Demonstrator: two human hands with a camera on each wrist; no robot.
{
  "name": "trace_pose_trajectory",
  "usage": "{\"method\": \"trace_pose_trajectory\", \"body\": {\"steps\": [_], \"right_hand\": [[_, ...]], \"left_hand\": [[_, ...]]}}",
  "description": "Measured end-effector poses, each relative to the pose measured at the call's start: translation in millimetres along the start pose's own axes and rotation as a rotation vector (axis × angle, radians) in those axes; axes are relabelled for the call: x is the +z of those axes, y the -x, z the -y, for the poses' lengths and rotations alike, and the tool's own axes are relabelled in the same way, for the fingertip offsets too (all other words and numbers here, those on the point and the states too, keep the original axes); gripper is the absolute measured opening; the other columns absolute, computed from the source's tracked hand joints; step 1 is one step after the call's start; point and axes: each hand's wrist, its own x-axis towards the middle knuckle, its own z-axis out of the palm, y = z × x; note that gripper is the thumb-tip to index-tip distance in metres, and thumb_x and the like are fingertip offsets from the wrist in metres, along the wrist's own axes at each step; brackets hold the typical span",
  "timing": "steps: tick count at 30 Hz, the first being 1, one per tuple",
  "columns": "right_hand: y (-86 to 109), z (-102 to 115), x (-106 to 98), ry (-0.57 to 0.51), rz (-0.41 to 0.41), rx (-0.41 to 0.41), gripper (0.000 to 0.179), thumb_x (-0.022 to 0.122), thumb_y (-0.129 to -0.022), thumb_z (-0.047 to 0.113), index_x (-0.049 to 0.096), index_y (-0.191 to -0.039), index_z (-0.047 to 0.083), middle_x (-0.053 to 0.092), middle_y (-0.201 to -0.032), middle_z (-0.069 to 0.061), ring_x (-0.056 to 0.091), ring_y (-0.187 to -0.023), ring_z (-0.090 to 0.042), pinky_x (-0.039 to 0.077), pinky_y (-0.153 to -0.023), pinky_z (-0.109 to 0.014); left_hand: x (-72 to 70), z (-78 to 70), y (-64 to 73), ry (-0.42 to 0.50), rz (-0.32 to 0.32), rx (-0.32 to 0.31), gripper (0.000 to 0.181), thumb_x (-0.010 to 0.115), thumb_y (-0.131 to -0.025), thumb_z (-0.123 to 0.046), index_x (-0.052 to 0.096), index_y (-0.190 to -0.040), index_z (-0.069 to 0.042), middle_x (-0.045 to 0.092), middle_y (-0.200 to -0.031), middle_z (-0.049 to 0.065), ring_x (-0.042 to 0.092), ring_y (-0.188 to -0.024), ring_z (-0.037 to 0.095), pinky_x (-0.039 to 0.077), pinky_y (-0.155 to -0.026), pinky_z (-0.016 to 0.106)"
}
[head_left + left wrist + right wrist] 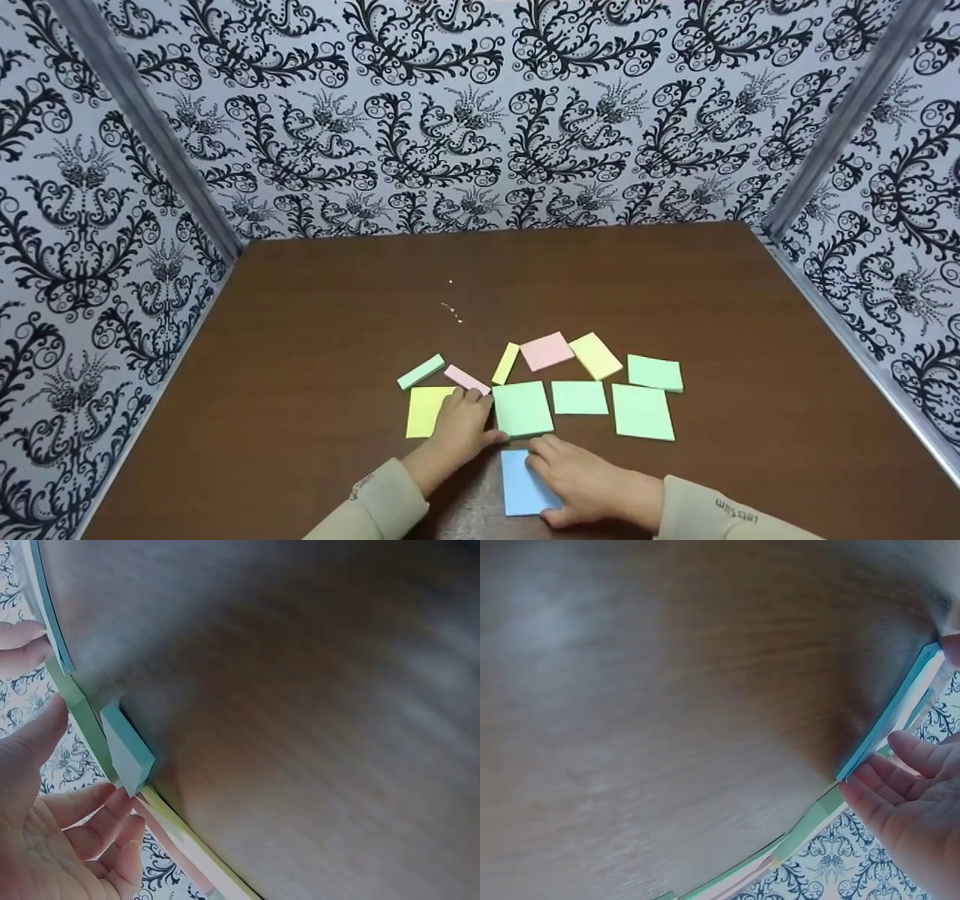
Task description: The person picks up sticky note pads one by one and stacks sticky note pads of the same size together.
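My left hand point(461, 427) is beside a large light-green sticky note pad point(523, 409), its thumb at the pad's lower left corner. Fingertips of that hand touch one end of a small blue-green pad point(129, 754) in the left wrist view; the thumb stands apart from it. The hand hides this small pad in the head view and partly covers a yellow pad point(426, 411). My right hand point(581, 480) grips a blue sticky note pad point(523, 484) nearest me, fingers at its far edge and thumb at its near edge.
Behind lie a narrow green pad point(421, 372), narrow pink pad point(466, 379), narrow yellow pad point(506, 364), pink pad point(547, 352) and yellow pad point(596, 356). More green pads point(643, 412) are at right. White specks point(451, 309) dot the brown table point(337, 300); patterned walls point(465, 120) surround it.
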Motion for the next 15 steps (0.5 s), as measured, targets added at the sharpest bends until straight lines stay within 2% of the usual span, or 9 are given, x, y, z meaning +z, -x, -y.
{"method": "trace_pose_trajectory", "body": {"steps": [5,10,15], "right_hand": [[1.7,0.0,0.3,0.042,-0.028,-0.025,0.059,0.066,-0.073,0.047,0.052,-0.107,0.001,0.046,-0.106,-0.008,0.044,-0.094,-0.019,0.043,-0.081,-0.028],[4.9,-0.4,-1.4,0.032,-0.034,-0.035,0.059,0.067,-0.072,0.046,0.051,-0.107,0.001,0.045,-0.106,-0.008,0.043,-0.093,-0.017,0.043,-0.080,-0.027],[8.9,-2.8,-1.7,0.031,-0.032,-0.050,0.060,0.068,-0.069,0.045,0.051,-0.107,0.002,0.044,-0.107,-0.008,0.042,-0.093,-0.017,0.043,-0.080,-0.027]], "left_hand": [[-1.5,-0.8,-0.4,0.026,0.016,-0.005,0.059,0.071,-0.073,-0.046,0.061,-0.113,-0.004,0.059,-0.097,0.008,0.051,-0.086,0.024,0.042,-0.078,0.037],[-2.5,0.2,-2.0,0.073,0.025,0.002,0.059,0.074,-0.072,-0.043,0.058,-0.117,-0.008,0.058,-0.098,0.009,0.049,-0.084,0.023,0.041,-0.077,0.037],[-4.7,2.4,-5.4,0.086,0.080,0.023,0.061,0.074,-0.072,-0.042,0.054,-0.121,-0.013,0.055,-0.098,0.010,0.051,-0.085,0.025,0.042,-0.075,0.038]]}}
